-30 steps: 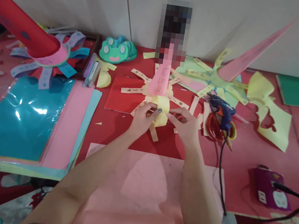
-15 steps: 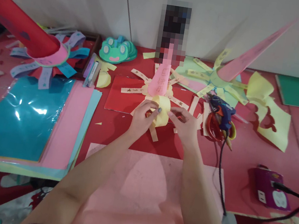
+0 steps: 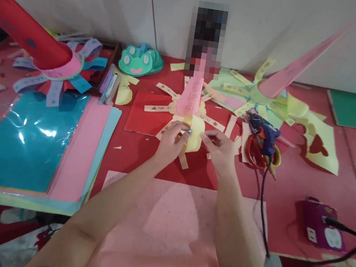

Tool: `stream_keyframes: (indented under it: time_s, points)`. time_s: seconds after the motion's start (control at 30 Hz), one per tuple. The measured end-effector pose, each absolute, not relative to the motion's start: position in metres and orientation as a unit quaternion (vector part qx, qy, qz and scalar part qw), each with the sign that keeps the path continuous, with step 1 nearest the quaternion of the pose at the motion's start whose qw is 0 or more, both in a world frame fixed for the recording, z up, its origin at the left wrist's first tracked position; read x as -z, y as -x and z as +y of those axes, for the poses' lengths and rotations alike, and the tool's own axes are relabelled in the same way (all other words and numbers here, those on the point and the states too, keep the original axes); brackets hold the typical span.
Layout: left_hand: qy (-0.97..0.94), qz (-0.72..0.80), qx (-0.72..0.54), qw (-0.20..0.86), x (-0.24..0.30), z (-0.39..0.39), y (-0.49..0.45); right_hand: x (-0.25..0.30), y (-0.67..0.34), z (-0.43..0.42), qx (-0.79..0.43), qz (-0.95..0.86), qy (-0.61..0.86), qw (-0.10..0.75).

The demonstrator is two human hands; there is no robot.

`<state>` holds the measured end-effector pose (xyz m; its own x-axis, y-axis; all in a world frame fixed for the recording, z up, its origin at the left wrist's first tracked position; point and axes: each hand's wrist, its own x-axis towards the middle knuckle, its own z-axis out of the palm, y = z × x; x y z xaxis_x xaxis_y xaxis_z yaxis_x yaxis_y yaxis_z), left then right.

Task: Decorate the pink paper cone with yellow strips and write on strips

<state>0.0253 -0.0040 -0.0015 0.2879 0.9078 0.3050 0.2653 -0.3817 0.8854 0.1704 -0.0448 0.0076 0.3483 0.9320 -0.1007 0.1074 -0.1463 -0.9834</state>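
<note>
A yellow paper ring (image 3: 195, 134) is held up between my two hands. My left hand (image 3: 173, 141) pinches its left edge, with the thumb on the near side. At its right edge, the fingers and thumb of my right hand (image 3: 219, 147) close on the paper. Just behind the ring stands a pink paper cone (image 3: 190, 96) with writing on it. Pale paper strips (image 3: 160, 109) marked with stars and letters spread from the cone's base over a red sheet (image 3: 137, 116). The ring and my hands hide part of these strips.
A blue glue gun (image 3: 264, 135) lies on red-handled scissors (image 3: 253, 156); its cord (image 3: 261, 199) runs down the right side. Farther right are a purple power box (image 3: 321, 224) and cut yellow paper (image 3: 325, 151). Coloured sheets (image 3: 26, 142), green frog cutouts (image 3: 137, 61) and markers (image 3: 109, 85) are left.
The yellow ring has turned slightly and shifted a little to the right, along with my left hand. The cut yellow paper at the right has changed shape, its edge shifting left and up.
</note>
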Motion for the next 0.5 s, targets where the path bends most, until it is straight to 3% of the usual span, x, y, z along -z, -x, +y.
stream_keyframes:
  time_s: [0.5]
  points:
    - [-0.707,0.413,-0.426,0.384,0.0012,-0.0042,-0.0261,-0.0081,-0.1681,-0.0432,-0.427,-0.378,0.629,0.528]
